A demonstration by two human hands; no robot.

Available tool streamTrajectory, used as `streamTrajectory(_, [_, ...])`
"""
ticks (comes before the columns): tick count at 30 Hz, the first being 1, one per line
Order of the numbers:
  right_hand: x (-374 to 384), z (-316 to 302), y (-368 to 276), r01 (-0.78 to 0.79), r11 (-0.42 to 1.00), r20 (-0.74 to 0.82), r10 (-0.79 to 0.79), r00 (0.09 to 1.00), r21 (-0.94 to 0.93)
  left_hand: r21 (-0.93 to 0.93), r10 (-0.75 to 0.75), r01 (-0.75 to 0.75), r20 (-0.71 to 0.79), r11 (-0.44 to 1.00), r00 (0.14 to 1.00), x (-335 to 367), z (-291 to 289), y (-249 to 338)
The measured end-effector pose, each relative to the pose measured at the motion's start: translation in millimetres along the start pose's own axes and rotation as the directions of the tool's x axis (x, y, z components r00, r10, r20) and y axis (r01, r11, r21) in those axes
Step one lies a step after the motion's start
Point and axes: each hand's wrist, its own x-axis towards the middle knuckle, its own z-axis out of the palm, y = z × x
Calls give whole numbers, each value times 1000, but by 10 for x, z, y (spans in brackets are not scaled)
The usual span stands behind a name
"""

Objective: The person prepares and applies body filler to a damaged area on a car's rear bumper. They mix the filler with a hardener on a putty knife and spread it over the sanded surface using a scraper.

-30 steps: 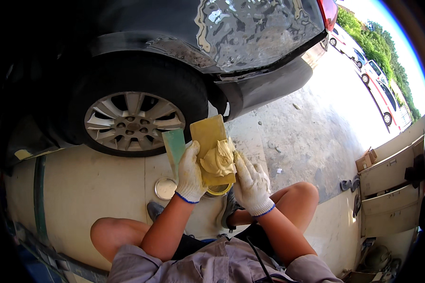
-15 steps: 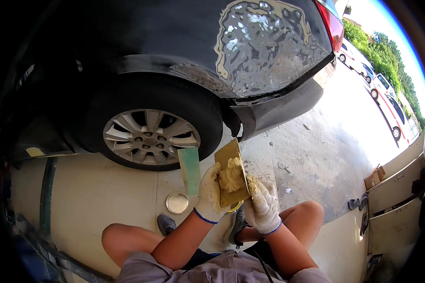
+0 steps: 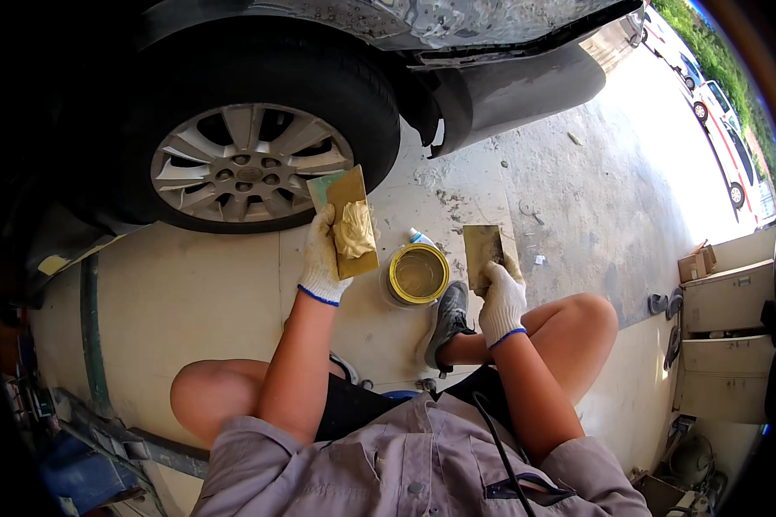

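From my end, left hand (image 3: 322, 260)'s gripping a yellow board (image 3: 347, 186) topped with creamy paste (image 3: 353, 231), right hand (image 3: 503, 300)'s got hold of a flat spreader (image 3: 481, 245). Open tin (image 3: 418, 301) on the floor between them, car wheel (image 3: 248, 175) beyond.

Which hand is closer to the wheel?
Left: the left hand is just below the wheel's right side in the picture; the right hand is farther right, past the can.

I counted from nearby: gloved hands (image 3: 322, 258), two; tan board (image 3: 347, 184), one; green sheet (image 3: 319, 186), one; putty lump (image 3: 354, 230), one; scraper (image 3: 481, 245), one; open can (image 3: 392, 281), one; white-and-blue tube (image 3: 420, 236), one; large car wheel (image 3: 248, 176), one.
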Motion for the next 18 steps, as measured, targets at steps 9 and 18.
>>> streamTrajectory(9, [822, -110, 897, -351, 928, -115, 364, 924, 122, 12, -158, 176, -383, 984, 910, 232, -1035, -684])
streamTrajectory(18, [1287, -391, 1513, -505, 798, 159, 481, 862, 328, -50, -336, 346, -407, 937, 850, 254, -1509, -1030])
